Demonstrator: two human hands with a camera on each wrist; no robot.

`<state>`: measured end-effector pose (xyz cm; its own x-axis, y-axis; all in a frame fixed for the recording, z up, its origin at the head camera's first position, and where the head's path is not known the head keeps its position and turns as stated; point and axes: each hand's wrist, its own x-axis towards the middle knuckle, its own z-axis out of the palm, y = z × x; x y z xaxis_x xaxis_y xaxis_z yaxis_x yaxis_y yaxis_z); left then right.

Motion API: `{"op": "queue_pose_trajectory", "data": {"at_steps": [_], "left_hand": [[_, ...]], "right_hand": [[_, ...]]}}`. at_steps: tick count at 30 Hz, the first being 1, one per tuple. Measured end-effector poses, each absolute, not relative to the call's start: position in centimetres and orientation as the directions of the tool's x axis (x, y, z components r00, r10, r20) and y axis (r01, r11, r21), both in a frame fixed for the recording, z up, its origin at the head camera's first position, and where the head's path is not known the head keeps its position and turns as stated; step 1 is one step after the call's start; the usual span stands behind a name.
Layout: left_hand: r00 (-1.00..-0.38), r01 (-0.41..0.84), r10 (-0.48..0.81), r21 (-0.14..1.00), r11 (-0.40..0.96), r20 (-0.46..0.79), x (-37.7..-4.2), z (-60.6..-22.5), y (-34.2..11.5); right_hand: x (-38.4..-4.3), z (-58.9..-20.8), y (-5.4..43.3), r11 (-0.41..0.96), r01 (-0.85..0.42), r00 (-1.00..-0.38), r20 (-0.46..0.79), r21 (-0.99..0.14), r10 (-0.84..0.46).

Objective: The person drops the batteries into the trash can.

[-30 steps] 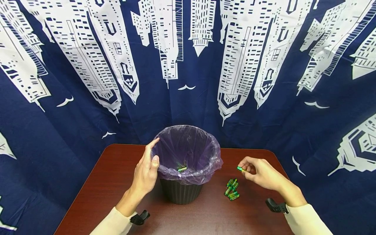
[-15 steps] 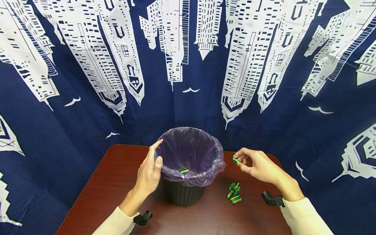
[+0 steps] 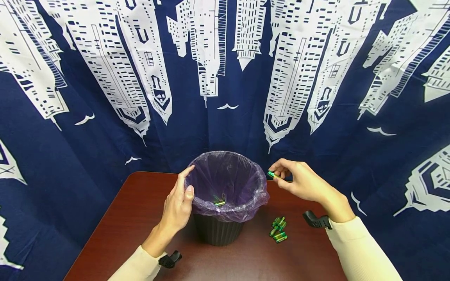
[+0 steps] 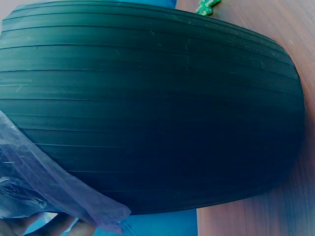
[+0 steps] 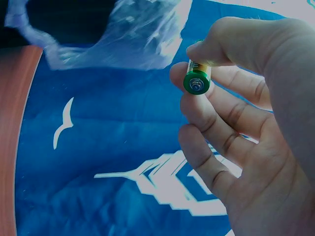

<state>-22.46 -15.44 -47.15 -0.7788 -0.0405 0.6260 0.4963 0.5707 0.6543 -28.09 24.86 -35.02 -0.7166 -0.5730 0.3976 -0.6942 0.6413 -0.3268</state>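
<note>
A dark ribbed trash can (image 3: 218, 230) lined with a translucent purple bag (image 3: 232, 212) stands on the table. My left hand (image 3: 177, 205) rests against its left rim, the index finger stretched along the edge and the thumb at the front; the left wrist view shows only fingertips (image 4: 54, 226) beside the bag. Between thumb and fingers my right hand (image 3: 300, 177) pinches a green-and-yellow battery (image 5: 198, 81), up beside the can's right rim. Inside the can, at least one similar battery (image 3: 220, 203) lies on the bag. Several more batteries (image 3: 279, 229) lie heaped to the can's right.
The reddish-brown table (image 3: 140, 218) ends just behind the can. A navy cloth (image 3: 225, 128) printed with white buildings hangs behind and at both sides. Each wrist wears a black camera mount, such as the right one (image 3: 316, 220).
My right hand has risen and moved left toward the can with the battery in its pinch. My left hand keeps its place at the rim. The heap looks the same.
</note>
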Motion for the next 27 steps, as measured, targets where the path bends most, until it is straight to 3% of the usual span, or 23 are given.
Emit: {"op": "queue_pose_trajectory", "data": {"at_steps": [27], "left_hand": [[-0.787,0.501,-0.024,0.661,0.559,0.616,-22.2,-47.0,-15.5]], "right_hand": [[-31.6,-29.0,14.6,0.511,-0.796,-0.601,0.321,-0.325,-0.732]]}}
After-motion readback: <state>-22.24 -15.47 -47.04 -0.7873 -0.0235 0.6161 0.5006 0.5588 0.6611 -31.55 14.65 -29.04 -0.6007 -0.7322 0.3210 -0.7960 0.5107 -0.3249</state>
